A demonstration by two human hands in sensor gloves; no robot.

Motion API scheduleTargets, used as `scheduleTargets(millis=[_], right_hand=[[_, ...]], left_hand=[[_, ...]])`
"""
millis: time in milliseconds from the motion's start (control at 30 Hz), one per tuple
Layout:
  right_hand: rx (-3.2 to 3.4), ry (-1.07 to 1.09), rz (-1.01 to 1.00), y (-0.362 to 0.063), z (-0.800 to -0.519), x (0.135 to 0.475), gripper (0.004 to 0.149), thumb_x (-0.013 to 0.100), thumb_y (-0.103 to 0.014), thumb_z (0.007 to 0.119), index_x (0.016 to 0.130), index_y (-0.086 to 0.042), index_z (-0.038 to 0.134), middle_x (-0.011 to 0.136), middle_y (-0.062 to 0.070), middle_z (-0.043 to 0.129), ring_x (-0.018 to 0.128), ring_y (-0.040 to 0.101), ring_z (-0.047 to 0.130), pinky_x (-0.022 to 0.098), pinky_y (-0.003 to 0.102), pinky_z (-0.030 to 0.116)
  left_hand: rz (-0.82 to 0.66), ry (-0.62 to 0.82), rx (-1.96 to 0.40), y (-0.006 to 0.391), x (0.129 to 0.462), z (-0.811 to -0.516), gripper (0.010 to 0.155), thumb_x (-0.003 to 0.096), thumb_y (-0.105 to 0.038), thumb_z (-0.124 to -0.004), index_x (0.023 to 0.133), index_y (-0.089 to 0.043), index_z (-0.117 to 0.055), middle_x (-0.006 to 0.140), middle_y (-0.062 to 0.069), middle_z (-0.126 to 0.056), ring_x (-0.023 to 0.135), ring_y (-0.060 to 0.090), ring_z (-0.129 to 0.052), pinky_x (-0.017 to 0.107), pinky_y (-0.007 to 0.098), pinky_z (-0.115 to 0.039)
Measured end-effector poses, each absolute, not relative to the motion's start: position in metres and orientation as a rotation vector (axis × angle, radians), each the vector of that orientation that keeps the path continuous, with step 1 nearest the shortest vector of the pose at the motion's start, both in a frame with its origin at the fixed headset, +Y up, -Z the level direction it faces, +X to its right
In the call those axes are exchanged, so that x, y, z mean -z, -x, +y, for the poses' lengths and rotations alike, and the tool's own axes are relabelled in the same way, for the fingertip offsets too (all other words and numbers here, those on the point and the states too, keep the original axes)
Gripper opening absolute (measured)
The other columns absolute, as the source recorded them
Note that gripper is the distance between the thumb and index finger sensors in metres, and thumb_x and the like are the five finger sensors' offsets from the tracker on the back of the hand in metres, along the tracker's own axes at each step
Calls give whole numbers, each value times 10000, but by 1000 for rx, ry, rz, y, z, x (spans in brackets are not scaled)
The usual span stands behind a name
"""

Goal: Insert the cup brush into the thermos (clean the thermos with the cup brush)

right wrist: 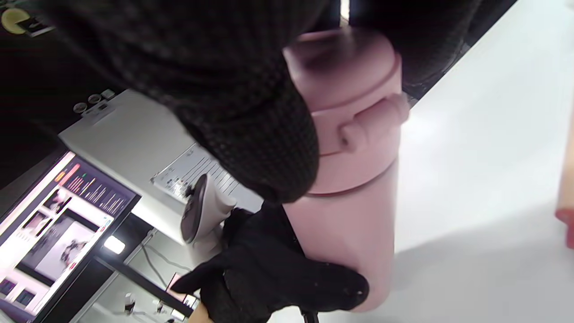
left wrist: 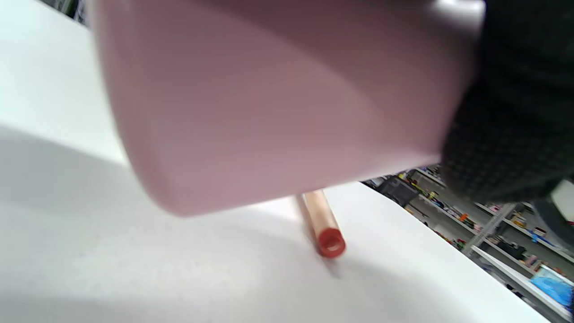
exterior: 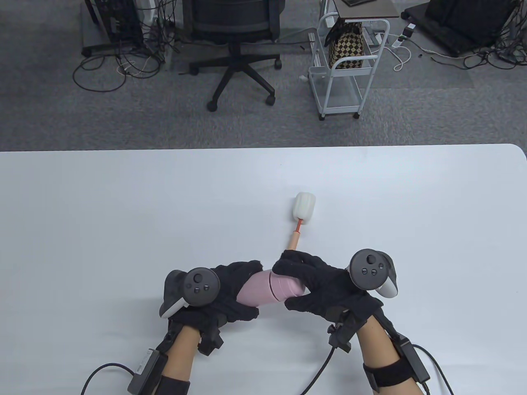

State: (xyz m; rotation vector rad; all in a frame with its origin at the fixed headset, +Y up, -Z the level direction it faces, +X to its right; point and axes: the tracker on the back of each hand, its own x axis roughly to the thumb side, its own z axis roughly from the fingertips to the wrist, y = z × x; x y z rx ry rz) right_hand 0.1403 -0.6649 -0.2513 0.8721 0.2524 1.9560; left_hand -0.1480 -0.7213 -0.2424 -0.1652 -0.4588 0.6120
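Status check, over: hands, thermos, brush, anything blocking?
Left hand grips thermos body, right hand grips its lid. Lid on. Cup brush lies on table, unheld. Closed lid blocks insertion.

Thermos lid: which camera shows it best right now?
The right wrist view: the lid shows almost whole, on the thermos, under the right hand. The table view hides most of it under that hand; the left wrist view shows only the blurred body.
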Motion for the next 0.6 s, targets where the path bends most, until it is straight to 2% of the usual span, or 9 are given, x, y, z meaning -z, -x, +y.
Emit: scheduleTargets(millis=[133, 267, 400, 600], right_hand=[[-1939, -898, 218, -152, -652, 250, 738, 437, -116, 1105, 1028, -339, 723, 1163, 48, 559, 1023, 469, 580, 731, 578, 605], [-2052, -737, 110, -174, -650, 253, 764, 450, -183, 1101, 1068, -319, 673, 1175, 128, 522, 1000, 518, 582, 699, 592, 631], [-2295, -381, -31, -206, -667, 264, 775, 458, -254, 1093, 1090, -294, 646, 1166, 175, 534, 954, 551, 622, 669, 580, 665], [-2491, 53, -65, -242, -695, 274, 781, 483, -329, 1070, 1113, -270, 611, 1155, 209, 540, 923, 556, 640, 650, 569, 668]], left_hand=[[-462, 242, -670, 159, 247, -725, 966, 216, -729, -993, 1043, -525, -538, 1188, -156, -585, 1069, 234, -663, 733, 571, -572], [-381, 170, -849, 178, 252, -729, 959, 241, -727, -980, 1052, -504, -520, 1191, -147, -573, 1067, 246, -664, 726, 567, -583], [-335, 58, -1091, 191, 253, -731, 927, 294, -706, -965, 1058, -490, -488, 1198, -153, -545, 1077, 254, -650, 724, 556, -592], [-311, -32, -1301, 197, 252, -734, 922, 308, -684, -960, 1057, -491, -458, 1202, -171, -514, 1097, 242, -632, 731, 543, -591]])
